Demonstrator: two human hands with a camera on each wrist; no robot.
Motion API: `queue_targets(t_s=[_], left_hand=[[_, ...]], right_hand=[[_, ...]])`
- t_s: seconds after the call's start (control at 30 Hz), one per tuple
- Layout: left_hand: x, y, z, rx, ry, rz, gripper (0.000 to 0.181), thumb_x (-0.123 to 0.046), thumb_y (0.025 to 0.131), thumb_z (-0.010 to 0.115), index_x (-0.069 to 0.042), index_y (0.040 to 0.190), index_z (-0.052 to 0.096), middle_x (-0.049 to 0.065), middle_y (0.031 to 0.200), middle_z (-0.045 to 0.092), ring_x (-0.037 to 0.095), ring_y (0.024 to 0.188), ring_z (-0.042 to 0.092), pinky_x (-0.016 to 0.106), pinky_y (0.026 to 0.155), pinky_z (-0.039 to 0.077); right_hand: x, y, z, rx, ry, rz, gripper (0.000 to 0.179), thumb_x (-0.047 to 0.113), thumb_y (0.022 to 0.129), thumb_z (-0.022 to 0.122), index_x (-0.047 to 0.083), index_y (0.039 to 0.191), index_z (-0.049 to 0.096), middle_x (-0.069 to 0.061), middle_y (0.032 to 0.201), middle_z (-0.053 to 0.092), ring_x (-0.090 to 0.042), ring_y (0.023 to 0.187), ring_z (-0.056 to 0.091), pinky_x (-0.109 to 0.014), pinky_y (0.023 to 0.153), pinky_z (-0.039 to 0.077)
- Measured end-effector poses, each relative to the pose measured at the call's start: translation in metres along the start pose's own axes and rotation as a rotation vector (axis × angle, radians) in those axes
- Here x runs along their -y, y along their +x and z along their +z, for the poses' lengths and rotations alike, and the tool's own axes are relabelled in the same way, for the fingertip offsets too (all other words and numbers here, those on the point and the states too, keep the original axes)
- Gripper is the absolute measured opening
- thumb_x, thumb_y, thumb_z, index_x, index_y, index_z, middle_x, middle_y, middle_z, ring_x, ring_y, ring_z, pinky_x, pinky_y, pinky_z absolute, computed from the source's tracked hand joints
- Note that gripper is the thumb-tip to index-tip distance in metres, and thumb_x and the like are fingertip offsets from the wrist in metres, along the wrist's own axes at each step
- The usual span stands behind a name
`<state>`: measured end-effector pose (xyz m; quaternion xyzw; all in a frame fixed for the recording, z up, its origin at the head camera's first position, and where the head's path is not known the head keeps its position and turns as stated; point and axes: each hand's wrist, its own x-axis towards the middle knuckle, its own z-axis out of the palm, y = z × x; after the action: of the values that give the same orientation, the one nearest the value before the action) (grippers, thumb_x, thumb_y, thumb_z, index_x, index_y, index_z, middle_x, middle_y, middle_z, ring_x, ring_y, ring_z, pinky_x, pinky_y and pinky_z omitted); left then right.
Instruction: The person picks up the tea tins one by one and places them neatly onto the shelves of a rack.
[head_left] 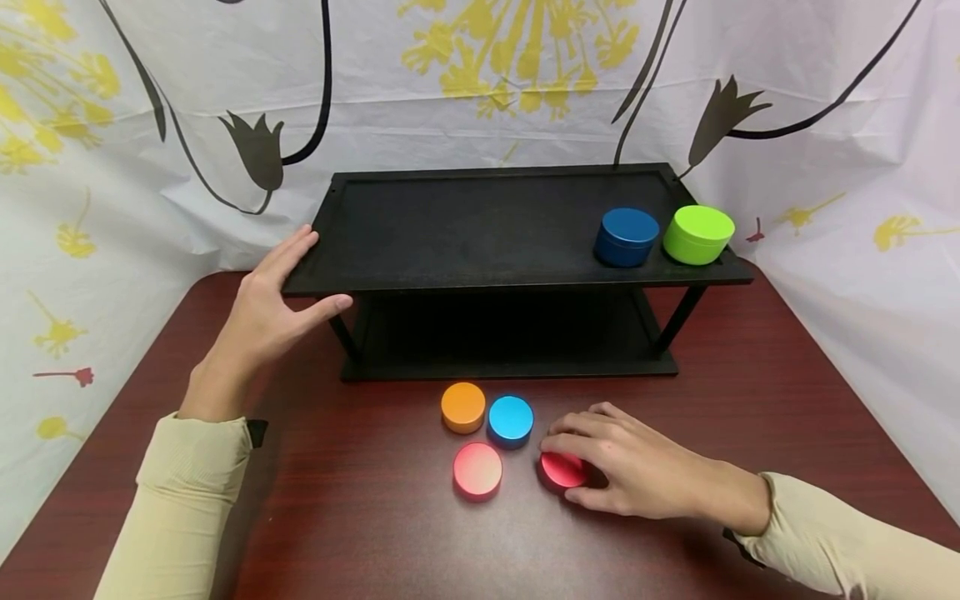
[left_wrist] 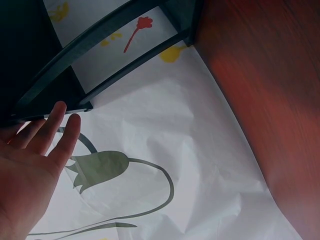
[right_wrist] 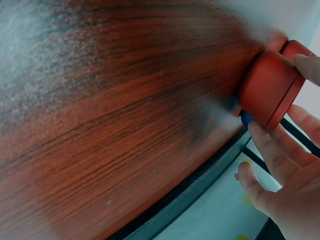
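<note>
My right hand [head_left: 637, 467] grips a red round tin [head_left: 562, 472] on the table, fingers over its far side and thumb at its near side. In the right wrist view the tin [right_wrist: 270, 87] sits between thumb and fingers. Left of it stand a lighter red tin [head_left: 477, 471], a light blue tin [head_left: 511, 421] and an orange tin [head_left: 462, 407]. My left hand [head_left: 266, 308] rests at the left edge of a black two-level shelf [head_left: 465, 225], its fingers and thumb stretched out. In the left wrist view those fingers [left_wrist: 65, 140] reach the shelf edge.
A dark blue tin [head_left: 627, 237] and a lime green tin [head_left: 698, 235] stand on the right end of the shelf's top. The shelf's lower level [head_left: 495, 368] sits low behind the loose tins. A flower-printed white sheet [head_left: 480, 133] hangs behind and beside the reddish-brown table [head_left: 360, 500].
</note>
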<state>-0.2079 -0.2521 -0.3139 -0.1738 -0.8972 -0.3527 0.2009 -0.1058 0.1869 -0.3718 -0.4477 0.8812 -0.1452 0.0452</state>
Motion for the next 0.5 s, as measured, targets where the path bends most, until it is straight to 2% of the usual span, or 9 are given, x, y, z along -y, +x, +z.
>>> queue_targets(t_s=[0.5], left_hand=[[-0.0008, -0.0001, -0.0004, -0.004, 0.003, 0.000, 0.083, -0.031, 0.078, 0.085, -0.016, 0.150, 0.047, -0.002, 0.157, 0.039, 0.019, 0.144, 0.034, 0.046, 0.115, 0.028]], right_hand=[[0.0013, 0.0013, -0.0007, 0.007, 0.010, -0.002, 0.050, 0.041, 0.084, 0.078, 0.019, 0.128, 0.066, 0.006, 0.125, 0.063, -0.010, 0.111, 0.057, -0.045, 0.098, 0.045]])
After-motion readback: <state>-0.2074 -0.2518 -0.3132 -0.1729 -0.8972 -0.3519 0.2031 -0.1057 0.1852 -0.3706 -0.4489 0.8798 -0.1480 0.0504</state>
